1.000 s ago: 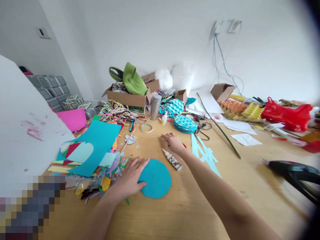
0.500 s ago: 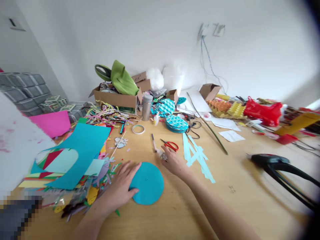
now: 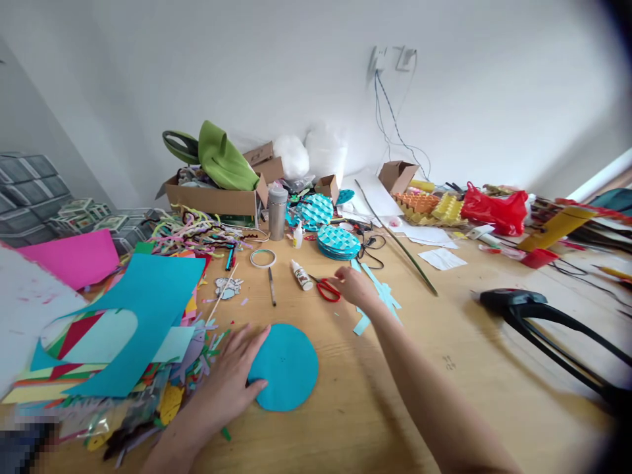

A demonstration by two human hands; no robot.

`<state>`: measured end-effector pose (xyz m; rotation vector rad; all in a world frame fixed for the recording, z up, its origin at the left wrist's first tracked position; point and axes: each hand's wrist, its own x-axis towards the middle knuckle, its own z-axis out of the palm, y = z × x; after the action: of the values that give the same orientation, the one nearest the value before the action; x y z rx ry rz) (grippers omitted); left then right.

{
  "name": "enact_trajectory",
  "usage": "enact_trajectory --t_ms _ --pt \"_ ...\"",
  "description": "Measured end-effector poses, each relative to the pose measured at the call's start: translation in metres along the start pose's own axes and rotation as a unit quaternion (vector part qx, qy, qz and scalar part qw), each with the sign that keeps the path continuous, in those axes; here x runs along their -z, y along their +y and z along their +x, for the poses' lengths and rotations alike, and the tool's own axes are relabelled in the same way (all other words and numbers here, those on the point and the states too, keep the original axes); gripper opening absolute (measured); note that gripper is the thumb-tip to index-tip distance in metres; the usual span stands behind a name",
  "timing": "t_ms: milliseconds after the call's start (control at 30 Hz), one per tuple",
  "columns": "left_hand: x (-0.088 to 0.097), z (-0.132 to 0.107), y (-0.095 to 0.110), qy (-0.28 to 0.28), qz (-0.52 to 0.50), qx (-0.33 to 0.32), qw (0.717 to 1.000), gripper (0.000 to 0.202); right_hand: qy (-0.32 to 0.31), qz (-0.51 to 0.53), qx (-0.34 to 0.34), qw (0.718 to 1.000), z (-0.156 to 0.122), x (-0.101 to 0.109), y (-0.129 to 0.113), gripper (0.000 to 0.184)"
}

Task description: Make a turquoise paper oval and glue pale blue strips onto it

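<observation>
My left hand (image 3: 230,385) lies flat with fingers spread on the left edge of a teal paper circle (image 3: 289,368) on the wooden table (image 3: 355,408). My right hand (image 3: 356,287) reaches forward, its loosely bent fingertips at the handles of red scissors (image 3: 326,289); it holds nothing. A small white glue bottle (image 3: 301,275) lies just left of the scissors, and a dark pen (image 3: 271,287) lies beside that. Light blue paper strips (image 3: 382,299) lie under and right of my right hand.
A heap of coloured paper with a large teal sheet (image 3: 148,309) fills the left. A tape ring (image 3: 263,257), metal bottle (image 3: 277,210), cardboard box (image 3: 212,194), teal woven discs (image 3: 337,240) and egg trays (image 3: 434,205) stand behind. A black chair back (image 3: 543,322) is at right.
My right hand pulled back onto the glue bottle, then let it go farther forward and moved right to the scissors. The view swung right. My left hand stayed on the circle.
</observation>
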<state>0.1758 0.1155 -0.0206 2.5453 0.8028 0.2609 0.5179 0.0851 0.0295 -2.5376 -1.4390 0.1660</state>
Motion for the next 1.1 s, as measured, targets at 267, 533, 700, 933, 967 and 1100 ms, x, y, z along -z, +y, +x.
enact_trajectory --t_ms 267,533,700,933,967,1100 --pt "0.004 0.001 0.006 0.0 0.005 -0.013 1.0 0.079 -0.044 -0.024 -0.083 0.995 -0.027 0.024 0.078 0.027" --pt "0.0 0.002 0.006 -0.023 -0.015 -0.025 0.999 0.074 -0.018 -0.038 -0.165 0.985 -0.061 0.039 0.117 0.033" --pt "-0.004 0.001 0.004 -0.009 -0.003 -0.033 0.999 0.077 -0.047 -0.067 -0.184 0.98 -0.083 0.015 0.128 0.041" --pt "-0.002 0.001 0.006 -0.015 -0.006 -0.023 1.0 0.078 -0.039 -0.092 -0.162 0.982 -0.086 -0.009 0.117 0.031" --pt "-0.002 0.001 0.006 -0.014 -0.006 -0.023 1.0 0.078 -0.04 -0.092 -0.159 0.982 -0.086 -0.009 0.117 0.027" --pt "-0.003 0.0 0.006 -0.002 -0.003 -0.028 1.0 0.079 -0.043 -0.089 -0.156 0.983 -0.092 -0.007 0.118 0.021"
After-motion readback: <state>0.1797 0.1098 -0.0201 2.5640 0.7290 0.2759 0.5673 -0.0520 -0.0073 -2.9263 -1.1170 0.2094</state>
